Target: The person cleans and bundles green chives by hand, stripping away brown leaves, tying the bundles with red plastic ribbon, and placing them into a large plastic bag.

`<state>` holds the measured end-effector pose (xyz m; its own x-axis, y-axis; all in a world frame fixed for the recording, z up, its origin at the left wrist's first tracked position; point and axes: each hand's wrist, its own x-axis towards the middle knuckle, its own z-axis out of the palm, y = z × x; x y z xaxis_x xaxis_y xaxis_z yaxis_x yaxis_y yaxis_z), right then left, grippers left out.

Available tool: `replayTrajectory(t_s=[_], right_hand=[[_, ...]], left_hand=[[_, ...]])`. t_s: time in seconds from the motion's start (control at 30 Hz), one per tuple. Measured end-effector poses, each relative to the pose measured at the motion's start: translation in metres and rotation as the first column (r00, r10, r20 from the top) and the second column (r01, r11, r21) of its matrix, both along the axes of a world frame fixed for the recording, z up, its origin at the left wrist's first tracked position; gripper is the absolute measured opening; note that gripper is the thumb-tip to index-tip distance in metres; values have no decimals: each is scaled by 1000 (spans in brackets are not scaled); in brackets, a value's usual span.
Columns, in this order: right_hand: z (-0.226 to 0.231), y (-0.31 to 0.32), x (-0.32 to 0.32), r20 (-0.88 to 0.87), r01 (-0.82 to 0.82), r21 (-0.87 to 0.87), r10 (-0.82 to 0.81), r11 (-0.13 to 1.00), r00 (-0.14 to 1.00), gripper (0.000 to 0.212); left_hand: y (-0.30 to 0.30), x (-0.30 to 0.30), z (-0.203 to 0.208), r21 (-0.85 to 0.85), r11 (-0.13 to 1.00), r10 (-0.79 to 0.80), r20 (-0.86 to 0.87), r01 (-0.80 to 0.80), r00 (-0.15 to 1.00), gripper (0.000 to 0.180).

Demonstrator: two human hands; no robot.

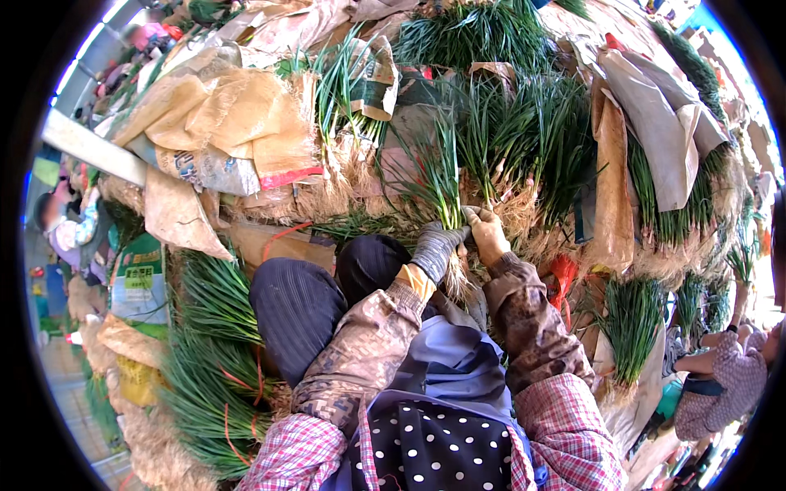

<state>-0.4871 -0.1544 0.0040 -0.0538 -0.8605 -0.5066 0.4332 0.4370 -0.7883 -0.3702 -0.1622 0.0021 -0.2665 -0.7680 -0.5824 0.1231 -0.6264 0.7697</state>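
Above my lap, my left hand (440, 249), in a grey knit glove, is closed around a small bunch of spring onions (446, 192). Their green leaves point away from me, and pale stringy roots (460, 282) hang below the fist. Just to the right is my right hand (487, 235), in a tan glove, its thumb and fingers pinched together against the side of the bunch. Whatever sits between those fingertips is too small to make out. Beyond both hands lies a heap of loose spring onions (524, 135), roots toward me.
Tied green bundles (213, 360) with red string are stacked at my left. Tan woven sacks (246, 114) cover part of the far pile. Another bundle (632, 327) stands at right, near a red plastic strip (562, 278). People sit at far left and lower right.
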Motion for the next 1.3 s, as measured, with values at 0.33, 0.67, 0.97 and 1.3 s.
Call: replayTrajectory(t_s=[0.33, 0.67, 0.97, 1.3], right_hand=[[-31, -22, -2, -162, 199, -7, -197, 980, 967, 43], [-33, -15, -15, -915, -77, -26, 7, 997, 403, 22], [-40, 46, -47, -689, -600, 622, 715, 503, -115, 32], [-16, 13, -30, 26, -288, -237, 303, 928, 953, 28]], left_hand=[[3, 3, 1, -59, 998, 7, 169, 3, 986, 13], [3, 0, 16, -57, 998, 13, 224, 0, 974, 13], [1, 4, -1, 40, 992, 123, -199, -117, 972, 15], [0, 17, 1, -88, 996, -39, -284, 14, 958, 24]])
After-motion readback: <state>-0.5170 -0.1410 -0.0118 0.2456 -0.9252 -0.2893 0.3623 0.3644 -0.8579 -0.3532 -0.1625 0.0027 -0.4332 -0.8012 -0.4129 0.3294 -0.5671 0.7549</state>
